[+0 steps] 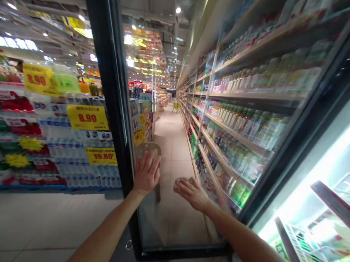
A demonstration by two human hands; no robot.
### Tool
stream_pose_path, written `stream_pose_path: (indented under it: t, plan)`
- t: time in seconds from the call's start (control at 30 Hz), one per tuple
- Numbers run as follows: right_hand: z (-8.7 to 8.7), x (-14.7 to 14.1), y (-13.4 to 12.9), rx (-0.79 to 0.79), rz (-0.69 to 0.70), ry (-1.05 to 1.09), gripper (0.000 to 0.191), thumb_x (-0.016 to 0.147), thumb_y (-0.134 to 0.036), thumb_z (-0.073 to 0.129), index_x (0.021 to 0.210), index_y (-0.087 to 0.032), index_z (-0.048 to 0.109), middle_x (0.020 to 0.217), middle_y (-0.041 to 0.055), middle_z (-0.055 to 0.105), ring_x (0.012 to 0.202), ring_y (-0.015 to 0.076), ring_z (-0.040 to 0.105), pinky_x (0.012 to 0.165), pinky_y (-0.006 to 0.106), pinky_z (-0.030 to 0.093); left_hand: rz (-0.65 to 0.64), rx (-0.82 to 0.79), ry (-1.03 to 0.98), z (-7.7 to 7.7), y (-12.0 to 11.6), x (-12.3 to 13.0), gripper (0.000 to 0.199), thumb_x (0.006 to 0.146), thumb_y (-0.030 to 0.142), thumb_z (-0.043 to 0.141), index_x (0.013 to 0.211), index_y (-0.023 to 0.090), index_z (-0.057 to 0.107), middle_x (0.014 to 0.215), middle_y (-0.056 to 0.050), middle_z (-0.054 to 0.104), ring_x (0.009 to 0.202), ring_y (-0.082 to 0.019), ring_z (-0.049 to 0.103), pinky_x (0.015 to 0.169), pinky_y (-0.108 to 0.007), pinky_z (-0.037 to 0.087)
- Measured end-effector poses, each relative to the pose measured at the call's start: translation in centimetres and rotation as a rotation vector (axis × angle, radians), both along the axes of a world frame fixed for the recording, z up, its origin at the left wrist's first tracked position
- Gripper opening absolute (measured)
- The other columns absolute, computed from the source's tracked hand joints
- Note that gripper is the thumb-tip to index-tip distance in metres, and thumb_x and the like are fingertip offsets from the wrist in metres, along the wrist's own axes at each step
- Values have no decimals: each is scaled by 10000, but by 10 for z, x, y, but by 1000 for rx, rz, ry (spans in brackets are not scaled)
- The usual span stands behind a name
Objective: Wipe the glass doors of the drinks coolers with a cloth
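Note:
A black-framed glass door stands open in front of me, away from a lit refrigerated cabinet. My left hand lies on the left side of the glass beside the frame, fingers spread and pointing up. Toward the middle of the glass is my right hand, its fingers stretched out to the left, close together, with something greyish, perhaps a cloth or a reflection, at the fingertips. The glass shows an aisle and shelves of bottles.
On the left are stacked packs of bottled water with yellow price signs. At the lower right, the lit cabinet holds wire racks and packaged goods. Tiled floor lies below left.

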State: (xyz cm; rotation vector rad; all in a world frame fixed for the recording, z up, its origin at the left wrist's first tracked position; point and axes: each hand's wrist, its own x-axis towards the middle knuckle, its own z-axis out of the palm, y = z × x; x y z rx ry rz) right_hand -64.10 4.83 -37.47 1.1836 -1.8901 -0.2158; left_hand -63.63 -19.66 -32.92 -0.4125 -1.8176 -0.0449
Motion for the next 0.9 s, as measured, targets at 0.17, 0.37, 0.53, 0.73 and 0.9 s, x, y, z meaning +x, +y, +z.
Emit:
stream_pose_path:
  t: [0.17, 0.37, 0.53, 0.73, 0.9]
  plan:
    - [16, -5, 6, -147, -64, 18, 461, 848, -98, 400, 1249, -301, 503, 1317, 11, 518, 1292, 173, 359, 1087, 433, 221, -7, 32, -36, -5, -2, -6, 677, 813, 181, 501, 1417, 253, 203, 1471, -94, 240, 1373, -240, 137, 1122, -468, 135]
    - [55, -16, -3, -451, -243, 8, 522, 828, -109, 446, 1297, -340, 445, 1375, 46, 448, 1355, 232, 256, 1092, 520, 152, -7, 2, -26, -8, -5, -11, 691, 810, 195, 503, 1422, 234, 184, 1481, -113, 210, 1378, -255, 113, 1114, -499, 132]
    - [-9, -11, 2, 58, 8, -42, 399, 879, -189, 422, 1261, -284, 482, 1389, 4, 442, 1310, 144, 331, 1056, 385, 295, -15, 4, 25, -9, -3, -17, 700, 798, 186, 504, 1422, 222, 190, 1491, -111, 183, 1386, -249, 94, 1120, -497, 108]
    - [43, -27, 28, -95, -81, 44, 457, 862, -136, 431, 1273, -331, 465, 1358, -3, 478, 1323, 158, 319, 1098, 412, 194, -36, 53, 10, -13, -3, -29, 673, 812, 212, 492, 1417, 238, 199, 1491, -112, 191, 1383, -267, 107, 1109, -529, 113]
    - [65, -35, 27, -400, -204, 82, 498, 830, -111, 463, 1279, -327, 467, 1331, 42, 500, 1338, 220, 294, 1095, 501, 139, -3, 99, -36, -12, 5, -35, 650, 831, 205, 470, 1417, 217, 190, 1487, -129, 197, 1384, -267, 100, 1105, -531, 129]
